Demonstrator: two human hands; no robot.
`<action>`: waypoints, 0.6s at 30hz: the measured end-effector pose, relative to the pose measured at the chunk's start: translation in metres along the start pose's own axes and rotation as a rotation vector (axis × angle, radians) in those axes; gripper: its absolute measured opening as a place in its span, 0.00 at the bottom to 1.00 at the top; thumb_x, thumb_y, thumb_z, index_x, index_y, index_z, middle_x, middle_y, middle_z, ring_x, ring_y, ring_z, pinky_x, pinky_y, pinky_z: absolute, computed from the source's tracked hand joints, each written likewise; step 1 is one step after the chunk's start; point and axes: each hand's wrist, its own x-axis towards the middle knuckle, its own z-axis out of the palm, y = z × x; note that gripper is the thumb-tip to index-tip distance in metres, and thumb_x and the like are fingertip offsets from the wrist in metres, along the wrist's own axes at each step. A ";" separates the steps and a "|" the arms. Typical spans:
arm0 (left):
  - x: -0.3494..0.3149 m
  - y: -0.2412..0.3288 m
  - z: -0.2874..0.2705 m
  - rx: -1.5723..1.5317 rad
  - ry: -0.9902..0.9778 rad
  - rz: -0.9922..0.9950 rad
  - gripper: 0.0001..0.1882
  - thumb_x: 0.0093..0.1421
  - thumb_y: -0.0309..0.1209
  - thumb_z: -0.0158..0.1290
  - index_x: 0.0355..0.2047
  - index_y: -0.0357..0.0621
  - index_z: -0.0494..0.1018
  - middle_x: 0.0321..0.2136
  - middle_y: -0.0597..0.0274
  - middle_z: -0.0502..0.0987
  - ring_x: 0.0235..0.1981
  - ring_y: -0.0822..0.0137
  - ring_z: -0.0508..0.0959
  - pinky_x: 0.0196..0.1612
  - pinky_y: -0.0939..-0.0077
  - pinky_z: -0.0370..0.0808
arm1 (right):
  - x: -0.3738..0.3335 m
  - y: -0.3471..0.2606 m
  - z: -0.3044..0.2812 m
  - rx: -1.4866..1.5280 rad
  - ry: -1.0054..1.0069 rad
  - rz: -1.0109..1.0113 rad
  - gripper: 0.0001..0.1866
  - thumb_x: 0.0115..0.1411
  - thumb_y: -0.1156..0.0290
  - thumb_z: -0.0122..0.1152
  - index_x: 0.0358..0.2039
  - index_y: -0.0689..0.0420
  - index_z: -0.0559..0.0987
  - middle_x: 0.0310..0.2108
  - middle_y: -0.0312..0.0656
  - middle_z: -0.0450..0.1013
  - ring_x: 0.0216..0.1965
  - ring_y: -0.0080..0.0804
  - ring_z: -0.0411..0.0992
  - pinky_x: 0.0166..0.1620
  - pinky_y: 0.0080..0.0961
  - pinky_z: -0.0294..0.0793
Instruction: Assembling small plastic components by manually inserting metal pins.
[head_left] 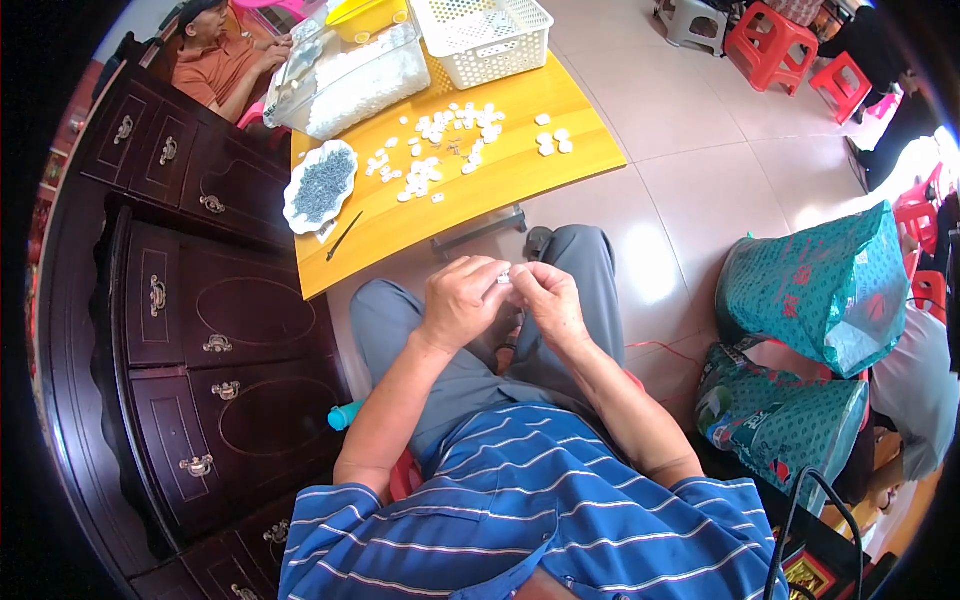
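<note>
1. A small white piece (504, 276) sits at the centre of the frame, pinched between the fingertips of both hands above the person's lap.
2. The left hand (461, 300) curls its fingers around the piece from the left; the right hand (549, 300) closes on it from the right, the two hands touching.
3. Above the hands, a yellow table (520, 170) carries a scatter of similar white pieces (440, 150).
4. On the table's left end lies a white dish (320, 186) of small grey parts, with a thin dark tool (343, 236) just below it.
5. At the table's far edge stand a clear tub (350, 75) of white pieces and a white basket (485, 38).
6. A dark wooden cabinet (190, 330) fills the left of the frame.
7. Green patterned bags (815, 290) stand at the right.
8. Another person (215, 60) sits in the upper left corner.
</note>
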 end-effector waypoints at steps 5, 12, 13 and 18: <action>0.001 -0.001 0.001 -0.008 0.009 0.017 0.12 0.52 0.24 0.67 0.37 0.40 0.82 0.35 0.54 0.84 0.35 0.54 0.84 0.39 0.66 0.82 | 0.000 0.001 -0.001 -0.025 0.020 -0.013 0.14 0.69 0.64 0.60 0.39 0.64 0.84 0.32 0.35 0.80 0.34 0.20 0.75 0.40 0.20 0.76; 0.002 -0.002 0.006 -0.059 0.003 -0.011 0.13 0.52 0.24 0.67 0.39 0.38 0.82 0.36 0.53 0.84 0.37 0.53 0.85 0.41 0.65 0.82 | 0.001 0.002 -0.003 -0.034 0.045 -0.038 0.14 0.69 0.64 0.59 0.38 0.63 0.84 0.30 0.34 0.79 0.33 0.19 0.74 0.38 0.20 0.74; 0.003 -0.001 0.006 -0.068 -0.007 -0.025 0.13 0.53 0.24 0.67 0.40 0.38 0.82 0.36 0.53 0.84 0.37 0.53 0.85 0.42 0.65 0.82 | 0.002 0.002 -0.003 -0.035 0.046 -0.039 0.14 0.69 0.64 0.59 0.38 0.63 0.84 0.30 0.34 0.79 0.33 0.19 0.74 0.38 0.20 0.74; 0.005 0.002 0.005 -0.114 -0.008 -0.070 0.13 0.54 0.24 0.66 0.41 0.37 0.82 0.36 0.53 0.84 0.37 0.53 0.85 0.42 0.66 0.82 | 0.003 -0.001 0.000 0.017 0.073 -0.070 0.12 0.71 0.65 0.60 0.33 0.59 0.83 0.25 0.29 0.75 0.27 0.14 0.67 0.33 0.16 0.67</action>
